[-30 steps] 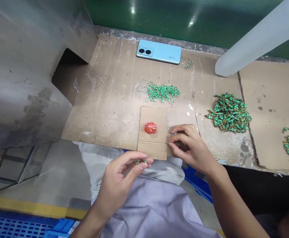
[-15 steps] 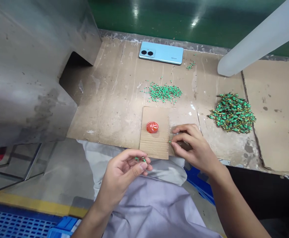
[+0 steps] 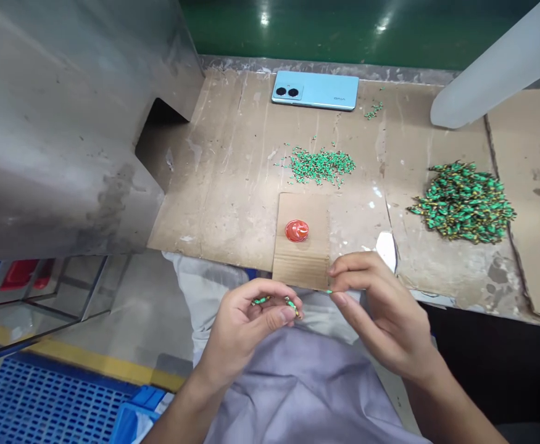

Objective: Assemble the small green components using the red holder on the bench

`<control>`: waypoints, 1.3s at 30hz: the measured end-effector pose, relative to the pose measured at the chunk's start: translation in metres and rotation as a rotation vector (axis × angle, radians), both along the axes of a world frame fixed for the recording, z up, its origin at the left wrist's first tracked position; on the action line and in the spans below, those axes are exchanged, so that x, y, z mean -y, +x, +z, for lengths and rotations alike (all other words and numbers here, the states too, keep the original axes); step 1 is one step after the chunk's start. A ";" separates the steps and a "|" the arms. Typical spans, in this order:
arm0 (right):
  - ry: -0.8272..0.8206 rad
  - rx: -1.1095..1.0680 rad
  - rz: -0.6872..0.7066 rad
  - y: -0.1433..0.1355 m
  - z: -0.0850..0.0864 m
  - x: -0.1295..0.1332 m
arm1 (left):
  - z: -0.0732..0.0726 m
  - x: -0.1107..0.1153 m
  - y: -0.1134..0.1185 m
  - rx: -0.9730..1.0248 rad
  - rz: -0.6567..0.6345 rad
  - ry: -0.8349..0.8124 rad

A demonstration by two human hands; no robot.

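Several small green pieces with gold-coloured ends sit in the curled fingers of my left hand (image 3: 255,317), one of them between thumb and fingertips. My right hand (image 3: 381,308) pinches a tiny green piece (image 3: 329,291) between thumb and finger, just right of my left hand and near the table's front edge. Beyond both hands lies a small cardboard sheet (image 3: 292,265) with a round, glossy red object (image 3: 296,230) on it. A loose spread of tiny green pieces (image 3: 320,165) lies behind the sheet. Farther right is a heap of larger green and gold pieces (image 3: 468,202).
A light blue phone (image 3: 318,90) lies at the back of the cardboard-covered table (image 3: 223,203). At the left stands a metal housing (image 3: 66,135); a thick white tube (image 3: 492,68) slants down at the upper right. A few green pieces (image 3: 374,111) lie near the phone.
My right hand has moved toward me, off the cardboard's right side, with the tiny green piece still pinched. The whole view has shifted slightly, and my left hand still holds its pieces.
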State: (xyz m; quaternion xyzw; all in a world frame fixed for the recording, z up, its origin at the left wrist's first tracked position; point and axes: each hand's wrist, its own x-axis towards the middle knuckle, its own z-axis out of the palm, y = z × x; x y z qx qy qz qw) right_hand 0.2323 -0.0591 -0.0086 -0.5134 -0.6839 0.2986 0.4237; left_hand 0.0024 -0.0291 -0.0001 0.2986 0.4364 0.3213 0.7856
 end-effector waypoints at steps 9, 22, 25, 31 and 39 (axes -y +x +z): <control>-0.123 -0.315 -0.038 -0.027 0.001 0.002 | -0.002 0.001 0.010 0.101 0.056 -0.090; -0.199 -0.445 -0.066 -0.039 -0.005 0.008 | -0.005 0.000 0.009 0.134 0.071 -0.147; -0.204 -0.447 -0.072 -0.038 -0.002 0.007 | -0.006 0.000 0.010 0.130 0.068 -0.090; -0.295 -0.510 -0.025 -0.036 0.003 0.004 | -0.007 0.001 0.010 0.110 0.085 -0.029; -0.348 -0.552 0.026 -0.035 0.004 0.002 | -0.011 0.004 0.005 -0.001 0.066 0.017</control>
